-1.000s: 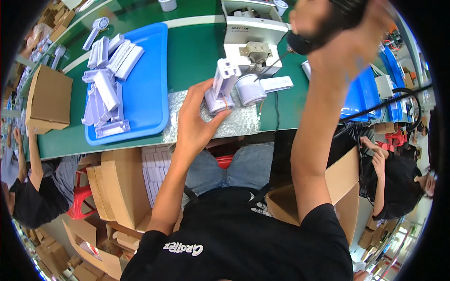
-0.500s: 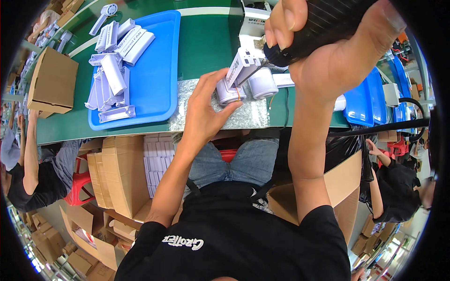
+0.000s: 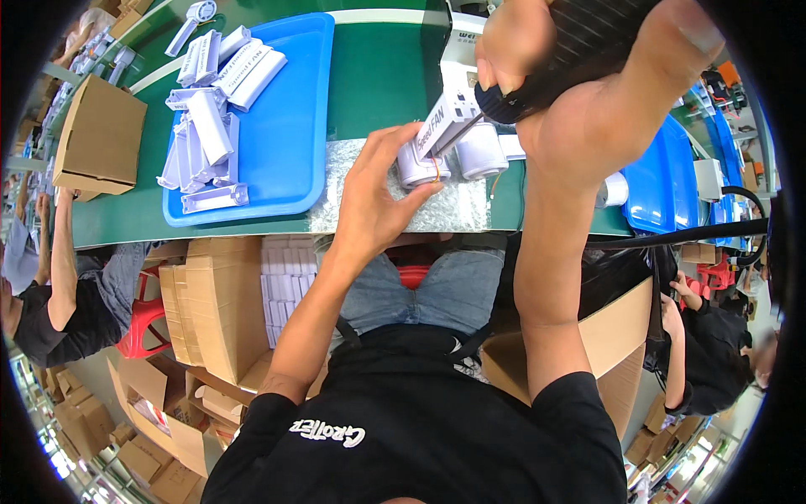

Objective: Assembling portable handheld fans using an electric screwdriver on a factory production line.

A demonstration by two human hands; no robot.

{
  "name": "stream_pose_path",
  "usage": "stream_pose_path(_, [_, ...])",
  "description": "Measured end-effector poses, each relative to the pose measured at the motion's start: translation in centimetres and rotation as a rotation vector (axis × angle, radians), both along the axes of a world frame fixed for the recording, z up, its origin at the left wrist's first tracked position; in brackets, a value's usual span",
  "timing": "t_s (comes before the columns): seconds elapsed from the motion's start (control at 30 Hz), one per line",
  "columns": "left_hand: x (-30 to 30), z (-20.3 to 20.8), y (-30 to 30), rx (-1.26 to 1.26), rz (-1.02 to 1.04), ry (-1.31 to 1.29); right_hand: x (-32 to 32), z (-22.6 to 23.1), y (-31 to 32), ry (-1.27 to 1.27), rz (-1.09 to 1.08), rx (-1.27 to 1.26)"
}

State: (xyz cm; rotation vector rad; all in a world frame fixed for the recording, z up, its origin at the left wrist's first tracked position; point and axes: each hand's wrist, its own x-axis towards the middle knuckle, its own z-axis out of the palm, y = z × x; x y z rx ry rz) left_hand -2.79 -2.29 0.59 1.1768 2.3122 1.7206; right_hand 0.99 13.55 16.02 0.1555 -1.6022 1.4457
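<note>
My left hand (image 3: 369, 189) is closed around the round head of a white handheld fan (image 3: 422, 168), thumb and fingers on either side. The fan's flat handle part (image 3: 433, 126) tilts up from the head, and a thin orange wire hangs at its front. High on the right, my right hand (image 3: 579, 126) grips a dark, ribbed electric screwdriver (image 3: 579, 59). Its thin shaft slants down to the fan's handle part; where the tip touches is hard to make out. Just right of the held fan lies a second white fan (image 3: 481, 153), also with a wire.
A blue tray (image 3: 294, 118) with several white handle shells stands at left, beside a cardboard box (image 3: 101, 139). Bubble wrap (image 3: 336, 181) covers the green table's (image 3: 369, 76) front. More blue trays (image 3: 663, 185) and a black hose (image 3: 680, 235) are at right. Co-workers sit on both sides.
The whole scene has shifted slightly right in the picture as the view turned a little. Both hands keep their grips on the fan and the screwdriver.
</note>
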Motion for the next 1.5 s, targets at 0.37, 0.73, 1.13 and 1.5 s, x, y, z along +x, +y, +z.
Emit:
stream_pose_path(0.37, [2.6,-0.6,1.0,0.076,-0.152,-0.163,3.5,-1.9,16.3,-0.024,0.741,-0.013])
stream_pose_path(0.73, [0.5,-1.6,0.6,0.06,-0.023,-0.048,1.7,2.8,10.0,0.145,-0.08,0.085])
stream_pose_path(1.13, [1.4,-1.4,1.3,0.014,-0.012,-0.071,0.4,5.0,5.0,0.101,0.218,-0.384])
stream_pose_path(1.5, [1.3,-1.0,1.2,0.019,-0.013,-0.031,-1.0,2.4,6.8,0.212,-0.04,0.169])
